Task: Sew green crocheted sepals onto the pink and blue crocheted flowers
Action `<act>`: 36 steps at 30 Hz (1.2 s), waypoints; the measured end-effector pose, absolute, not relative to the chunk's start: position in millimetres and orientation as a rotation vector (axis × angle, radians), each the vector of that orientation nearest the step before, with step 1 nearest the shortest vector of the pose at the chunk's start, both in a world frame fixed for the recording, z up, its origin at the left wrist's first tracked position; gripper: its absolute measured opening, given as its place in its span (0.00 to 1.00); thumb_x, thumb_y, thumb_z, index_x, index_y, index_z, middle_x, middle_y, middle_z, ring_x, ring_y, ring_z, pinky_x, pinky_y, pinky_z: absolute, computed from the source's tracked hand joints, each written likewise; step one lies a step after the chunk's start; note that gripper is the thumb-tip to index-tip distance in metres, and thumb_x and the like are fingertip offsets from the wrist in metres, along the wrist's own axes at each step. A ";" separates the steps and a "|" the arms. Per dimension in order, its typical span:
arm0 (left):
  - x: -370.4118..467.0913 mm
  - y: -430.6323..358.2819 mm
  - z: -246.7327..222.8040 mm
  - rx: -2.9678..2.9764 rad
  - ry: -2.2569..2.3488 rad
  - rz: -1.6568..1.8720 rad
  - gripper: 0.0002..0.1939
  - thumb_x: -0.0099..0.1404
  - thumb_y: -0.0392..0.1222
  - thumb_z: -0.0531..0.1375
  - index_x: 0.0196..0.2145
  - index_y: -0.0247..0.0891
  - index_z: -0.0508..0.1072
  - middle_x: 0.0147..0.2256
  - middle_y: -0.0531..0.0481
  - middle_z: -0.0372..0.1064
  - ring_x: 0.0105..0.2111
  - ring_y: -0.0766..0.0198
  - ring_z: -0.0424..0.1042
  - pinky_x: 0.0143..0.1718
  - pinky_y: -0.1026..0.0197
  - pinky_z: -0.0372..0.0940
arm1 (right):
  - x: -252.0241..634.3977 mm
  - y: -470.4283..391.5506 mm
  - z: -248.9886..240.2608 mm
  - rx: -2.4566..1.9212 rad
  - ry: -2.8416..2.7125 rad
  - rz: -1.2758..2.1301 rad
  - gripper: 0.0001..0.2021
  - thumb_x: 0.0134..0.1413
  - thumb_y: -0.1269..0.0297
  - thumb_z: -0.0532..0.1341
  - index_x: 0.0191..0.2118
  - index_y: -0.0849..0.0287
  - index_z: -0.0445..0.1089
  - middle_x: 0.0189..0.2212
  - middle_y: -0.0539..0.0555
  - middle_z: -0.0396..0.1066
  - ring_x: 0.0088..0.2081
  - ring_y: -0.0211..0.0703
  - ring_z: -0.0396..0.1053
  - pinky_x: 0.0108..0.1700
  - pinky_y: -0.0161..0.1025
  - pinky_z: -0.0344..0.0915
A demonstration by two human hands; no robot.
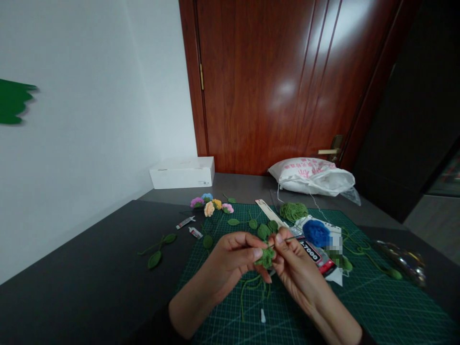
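Note:
My left hand (237,258) pinches a small green crocheted piece (266,258) between thumb and fingers, above the cutting mat. My right hand (294,256) is closed on a thin dark stem (293,238), whose near end meets the green piece. The stem's other end runs toward a blue crocheted flower (316,233); whether they are joined, I cannot tell. Green yarn tails (251,286) hang below my hands. Just behind my fingers are green crocheted leaves (264,232). Packaging marked 7000 (312,250) lies beside my right hand, partly covered by it.
A green cutting mat (381,297) covers part of the dark table (89,268). Several colourful crocheted flowers (209,209), glue tubes (196,233), loose leaves (154,259) and a green yarn bundle (293,211) lie about. A white box (181,173) and white bag (309,175) stand behind.

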State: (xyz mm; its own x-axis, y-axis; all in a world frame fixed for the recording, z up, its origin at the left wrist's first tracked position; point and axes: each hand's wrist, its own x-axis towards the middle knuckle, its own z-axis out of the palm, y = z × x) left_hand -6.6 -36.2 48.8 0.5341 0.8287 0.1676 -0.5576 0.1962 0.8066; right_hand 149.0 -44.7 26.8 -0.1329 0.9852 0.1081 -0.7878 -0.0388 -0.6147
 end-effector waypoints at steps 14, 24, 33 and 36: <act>-1.5 -35.0 43.1 1.069 0.399 1.117 0.04 0.59 0.35 0.68 0.32 0.32 0.79 0.28 0.50 0.73 0.23 0.66 0.73 0.21 0.65 0.72 | 142.5 -39.2 1.1 -0.344 -0.363 1.667 0.13 0.38 0.77 0.76 0.29 0.61 0.73 0.24 0.46 0.74 0.23 0.28 0.72 0.27 0.23 0.71; -2.3 -37.5 41.2 1.022 0.373 1.052 0.05 0.58 0.36 0.69 0.33 0.32 0.80 0.29 0.47 0.75 0.26 0.63 0.75 0.22 0.63 0.74 | 149.8 -33.3 -7.2 -0.355 -0.378 1.798 0.11 0.42 0.78 0.74 0.29 0.62 0.73 0.23 0.45 0.72 0.21 0.30 0.70 0.24 0.24 0.71; 0.6 -43.5 46.1 1.133 0.368 1.096 0.05 0.61 0.37 0.67 0.35 0.33 0.79 0.28 0.48 0.76 0.24 0.63 0.76 0.24 0.62 0.74 | 149.2 -33.9 -9.7 -0.392 -0.310 1.873 0.11 0.44 0.75 0.74 0.30 0.62 0.72 0.23 0.47 0.71 0.21 0.33 0.69 0.21 0.27 0.68; 0.8 -44.0 46.5 1.132 0.365 1.082 0.05 0.62 0.37 0.66 0.36 0.33 0.79 0.27 0.48 0.76 0.24 0.63 0.76 0.24 0.61 0.74 | 150.1 -33.4 -10.2 -0.376 -0.331 1.873 0.11 0.45 0.72 0.74 0.31 0.61 0.71 0.22 0.46 0.71 0.20 0.33 0.68 0.20 0.28 0.68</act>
